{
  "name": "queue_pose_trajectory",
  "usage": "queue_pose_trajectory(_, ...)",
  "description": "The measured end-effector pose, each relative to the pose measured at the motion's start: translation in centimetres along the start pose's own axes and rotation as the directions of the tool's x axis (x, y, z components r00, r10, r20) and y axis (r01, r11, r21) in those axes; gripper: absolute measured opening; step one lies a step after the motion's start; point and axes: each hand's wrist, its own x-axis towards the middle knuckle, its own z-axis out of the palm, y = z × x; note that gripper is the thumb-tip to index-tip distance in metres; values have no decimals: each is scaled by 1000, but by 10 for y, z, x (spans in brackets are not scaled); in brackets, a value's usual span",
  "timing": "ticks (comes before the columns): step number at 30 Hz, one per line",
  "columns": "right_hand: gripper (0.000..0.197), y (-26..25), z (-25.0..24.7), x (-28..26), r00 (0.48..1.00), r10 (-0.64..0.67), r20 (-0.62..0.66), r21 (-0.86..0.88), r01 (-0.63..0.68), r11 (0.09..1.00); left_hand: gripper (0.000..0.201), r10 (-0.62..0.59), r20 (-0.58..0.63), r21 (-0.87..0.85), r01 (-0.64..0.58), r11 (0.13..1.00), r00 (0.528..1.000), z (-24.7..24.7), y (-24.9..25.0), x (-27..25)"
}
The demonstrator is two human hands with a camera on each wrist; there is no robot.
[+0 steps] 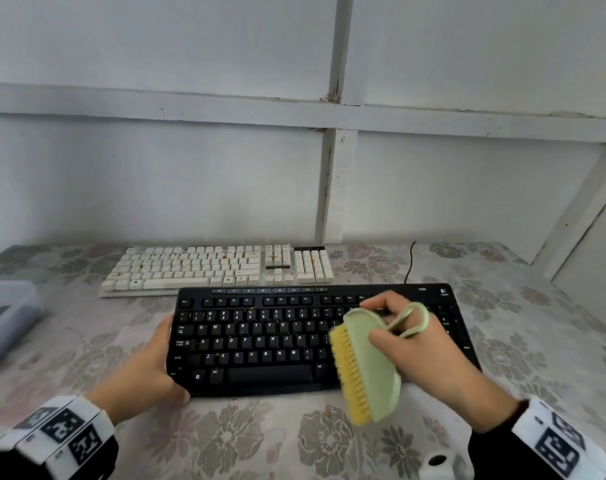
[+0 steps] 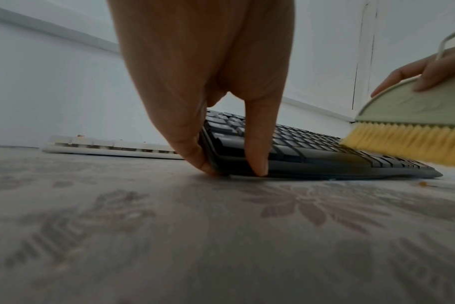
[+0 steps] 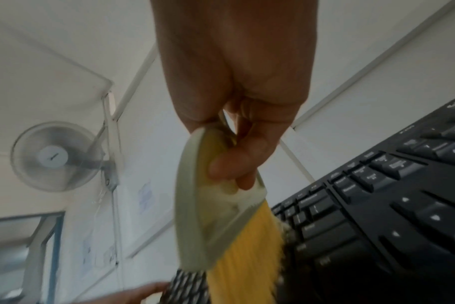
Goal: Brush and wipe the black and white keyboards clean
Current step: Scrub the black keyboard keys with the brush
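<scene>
The right hand (image 1: 429, 344) grips the brush (image 1: 365, 367) over the black keyboard's (image 1: 260, 337) right half; the left hand (image 1: 149, 368) pinches that keyboard's left edge. The white keyboard (image 1: 204, 268) lies behind.

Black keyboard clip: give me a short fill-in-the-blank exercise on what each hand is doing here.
1. The right hand holds a green brush with ____ bristles.
2. The left hand steadies the ____ keyboard at its left end.
3. The white keyboard lies ____ the black one, speckled with crumbs.

Missing words: yellow; black; behind
</scene>
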Motion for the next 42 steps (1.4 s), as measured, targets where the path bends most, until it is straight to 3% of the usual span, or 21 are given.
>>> queue_pose_trajectory(3, 24, -8, -8, 18, 982, -41, -184, 47, 50, 998, 109, 1, 4, 8, -1, 1000, 1000, 0, 1, -1)
queue_pose_trajectory(6, 26, -12, -6, 35, 964, -84, -252, 54, 101, 993, 108, 1, 2, 18, -1, 1000, 1000, 0, 2, -1)
queue_pose_trajectory(13, 25, 1, 14, 24, 992, -75, -97, -137, 61, 989, 107, -8, 7, 1, 8, 1000, 1000, 1, 4, -2)
queue_pose_trajectory(22, 23, 8, 10, -7, 996, 35, 88, -86, -27, 996, 109, -34, 9, 27, 33, 999, 999, 0, 5, -3)
queue_pose_trajectory(24, 21, -2, 3, -5, 997, 32, 72, -71, -27, 997, 109, -35, 12, 26, 35, 999, 999, 0, 5, -3)
queue_pose_trajectory(29, 20, -22, -9, 21, 979, -103, -174, -40, 98, 994, 107, -31, 20, 12, 30, 999, 999, 0, 7, -4)
queue_pose_trajectory(31, 23, -26, -5, 34, 970, -124, -208, -5, 126, 992, 110, -29, 23, 11, 29, 1000, 999, -1, 7, -5)
queue_pose_trajectory(35, 28, -24, 12, 46, 983, -120, -141, -79, 110, 991, 107, -21, 21, 4, 21, 1000, 1000, -1, 8, -5)
queue_pose_trajectory(42, 25, -5, 28, 20, 997, -74, 12, -153, 75, 985, 110, -6, 18, 15, 5, 1000, 1000, -1, 3, -3)
